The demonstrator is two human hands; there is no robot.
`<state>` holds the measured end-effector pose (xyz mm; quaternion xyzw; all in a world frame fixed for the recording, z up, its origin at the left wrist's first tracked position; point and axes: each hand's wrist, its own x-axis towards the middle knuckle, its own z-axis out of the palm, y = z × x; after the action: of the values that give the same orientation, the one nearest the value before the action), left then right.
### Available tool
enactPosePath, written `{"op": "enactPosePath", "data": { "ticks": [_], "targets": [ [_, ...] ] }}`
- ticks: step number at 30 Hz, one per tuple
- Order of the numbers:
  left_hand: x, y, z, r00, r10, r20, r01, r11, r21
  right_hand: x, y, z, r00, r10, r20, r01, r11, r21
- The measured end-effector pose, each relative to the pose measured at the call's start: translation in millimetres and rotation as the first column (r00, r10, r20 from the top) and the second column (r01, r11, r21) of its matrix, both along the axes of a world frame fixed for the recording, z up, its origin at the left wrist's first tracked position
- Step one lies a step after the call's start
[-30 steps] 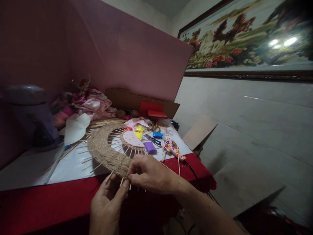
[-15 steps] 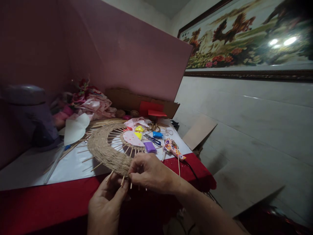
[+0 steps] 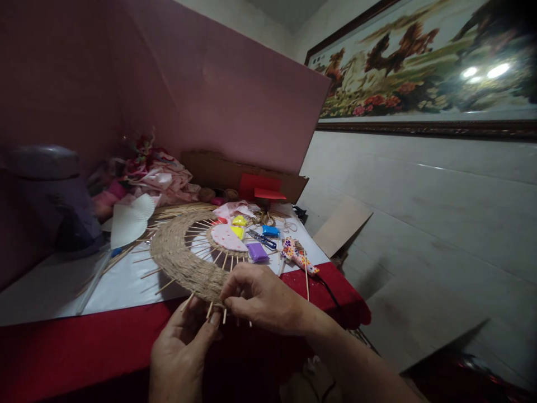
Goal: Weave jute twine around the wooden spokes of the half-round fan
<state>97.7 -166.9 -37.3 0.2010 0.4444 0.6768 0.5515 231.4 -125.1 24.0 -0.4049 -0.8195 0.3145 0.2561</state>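
A round woven piece [image 3: 178, 260] of tan twine wound on thin wooden sticks hangs over the table's front edge, its stick ends poking out around the rim. A pink dotted fabric disc [image 3: 227, 238] lies at its hub. My left hand [image 3: 182, 341] grips the near rim from below, thumb and fingers closed around stick ends. Against the near right rim, my right hand [image 3: 260, 296] is closed, thumb and forefinger pinching at the edge of the weave. Whatever thin strand may lie in that pinch is hidden by the fingers.
On the white sheet [image 3: 121, 291] lie blue-handled snips [image 3: 262, 239], a purple packet [image 3: 257, 252], a blue packet [image 3: 271, 231] and a flower-patterned glue gun [image 3: 297, 256]. A white fan-shaped piece [image 3: 130, 221] and a purple flask [image 3: 54, 201] stand left. Pink fabric [image 3: 161, 182] is heaped behind.
My right hand has shifted slightly right along the rim, its fingers still pinched. My left hand has moved a little left and down. The woven piece stays nearly in place.
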Motion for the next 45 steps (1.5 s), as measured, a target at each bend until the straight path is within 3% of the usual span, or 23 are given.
{"op": "enactPosePath", "data": {
  "ticks": [13, 21, 36, 45],
  "targets": [
    [0.1, -1.1, -0.6, 0.999, 0.007, 0.032, -0.007, 1.0, -0.017, -3.6, -4.0, 0.0, 0.997, 0.021, 0.079, -0.03, 0.992, 0.123],
    [-1.5, -2.0, 1.7, 1.0, 0.021, -0.021, -0.022, 0.999, -0.042, -9.7, -6.5, 11.2, 0.978, 0.006, 0.209, -0.046, 0.981, 0.189],
    [-4.5, -3.7, 1.6, 1.0, 0.011, 0.019, -0.01, 0.999, -0.034, -1.7, -8.2, 3.5, 0.989, 0.046, 0.143, -0.074, 0.977, 0.202],
    [-5.0, -1.3, 0.2, 1.0, 0.003, -0.002, -0.003, 1.0, -0.017, -5.2, -9.4, 8.8, 0.988, 0.024, 0.152, -0.054, 0.979, 0.196]
  ]
}}
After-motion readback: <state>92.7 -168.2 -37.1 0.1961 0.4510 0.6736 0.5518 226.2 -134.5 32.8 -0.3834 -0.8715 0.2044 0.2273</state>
